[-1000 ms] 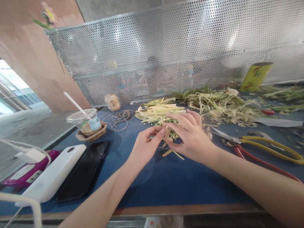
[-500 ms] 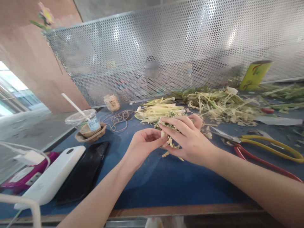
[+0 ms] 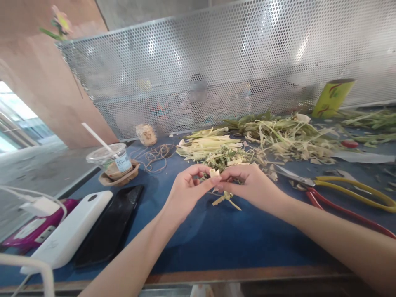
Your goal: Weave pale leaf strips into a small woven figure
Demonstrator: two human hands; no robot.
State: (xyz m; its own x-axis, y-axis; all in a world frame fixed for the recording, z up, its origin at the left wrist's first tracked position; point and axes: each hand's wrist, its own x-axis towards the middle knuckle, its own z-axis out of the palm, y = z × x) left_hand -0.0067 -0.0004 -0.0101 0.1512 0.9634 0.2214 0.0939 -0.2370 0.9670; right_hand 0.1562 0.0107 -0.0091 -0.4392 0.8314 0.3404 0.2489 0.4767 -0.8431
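Observation:
A small rolled piece of pale husk (image 3: 214,173) is pinched between the thumb and fingers of my left hand (image 3: 188,187). The fingertips of my right hand (image 3: 247,181) are closed on the roll's right side, touching my left thumb. Just behind the hands lies a heap of small green sprigs (image 3: 227,156). Flat pale yellow-green husk strips (image 3: 208,144) are stacked beyond it. Below my fingers some thin husk scraps (image 3: 227,200) rest on the blue tabletop (image 3: 201,243). My palms and the far fingers of both hands are partly hidden.
Scissors (image 3: 312,181) with one yellow and one red handle lie at right. Dry leaves (image 3: 284,136) pile up behind. On the left are a lidded cup (image 3: 116,161), twine (image 3: 156,156), a phone (image 3: 111,225), a white power bank (image 3: 69,231) and a purple power strip (image 3: 40,229).
My right hand has drawn back from spreading over the roll and now pinches beside my left fingertips. The roll and the sprigs behind show more. My left hand stays nearly in place.

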